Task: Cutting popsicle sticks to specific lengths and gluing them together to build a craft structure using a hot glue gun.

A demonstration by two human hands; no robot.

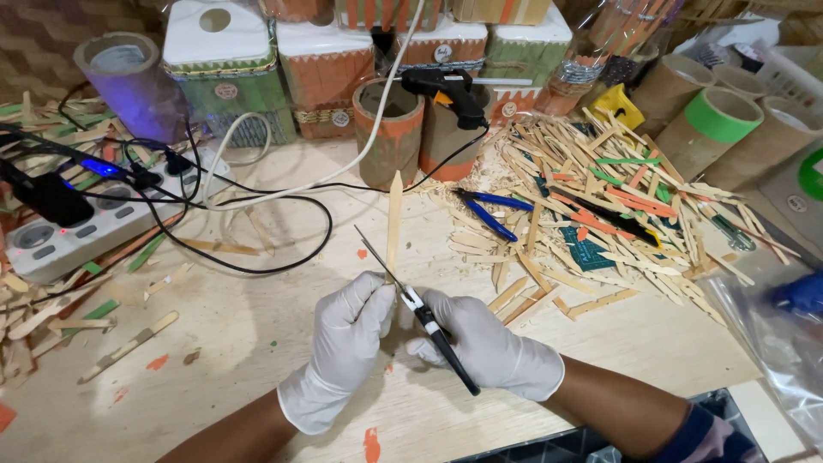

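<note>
A wooden table (257, 343) fills the view, littered with shavings and a big heap of sticks (600, 197) at the right. Near the front edge, the gloved left hand (347, 330) is closed around the lower end of a pointed stick (393, 225), which rises upright from the fist toward the back. The gloved right hand (484, 347), touching the left, is clamped on a knife (424, 317) whose thin blade crosses just in front of the stick and whose black handle juts out toward the person. Behind them stand two cardboard tubes (390, 129); a black glue gun (450, 90) rests on the right one, and what is inside them cannot be made out. More tubes (720, 120) lean at the far right, open ends dark. Blue pliers (490, 210) lie beside the heap. A power strip (94, 227) with plugged cables sits left. A plastic bag (771, 343) at the right edge is cut off, its blue contents blurred.
</note>
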